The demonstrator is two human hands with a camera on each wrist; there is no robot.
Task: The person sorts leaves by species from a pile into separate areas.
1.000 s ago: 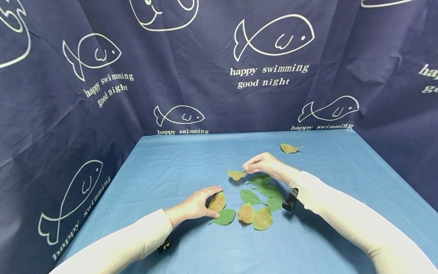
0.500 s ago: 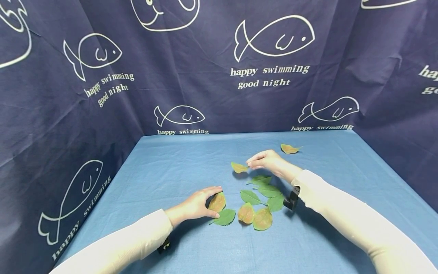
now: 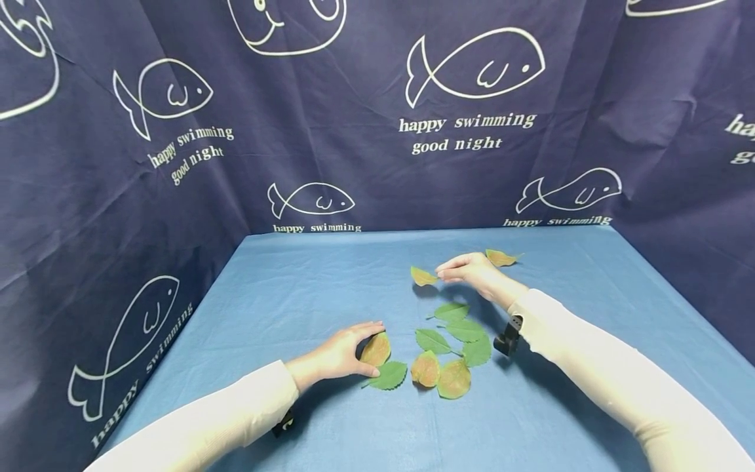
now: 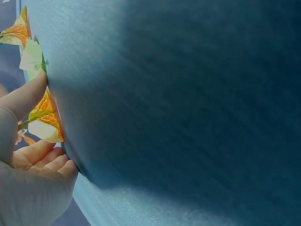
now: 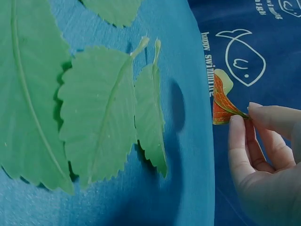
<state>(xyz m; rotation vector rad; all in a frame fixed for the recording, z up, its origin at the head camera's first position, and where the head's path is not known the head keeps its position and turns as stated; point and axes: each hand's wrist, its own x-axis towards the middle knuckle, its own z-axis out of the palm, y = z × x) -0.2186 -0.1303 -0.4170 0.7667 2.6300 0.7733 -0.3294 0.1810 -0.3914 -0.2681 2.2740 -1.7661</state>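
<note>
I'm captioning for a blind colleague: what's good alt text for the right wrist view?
The right hand pinches an orange-and-yellow leaf by its stem. Four green leaves lie on blue cloth at the picture's left; dark, fish-printed fabric hangs behind.

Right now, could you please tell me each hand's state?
Left hand: open, touching a green serrated leaf.
Right hand: holding a yellow-orange curled leaf.

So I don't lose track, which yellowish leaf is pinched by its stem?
The yellow-orange leaf in the right hand, over the cloth. The left-hand leaf sits between thumb and fingers; the two front leaves and back leaf aren't held.
</note>
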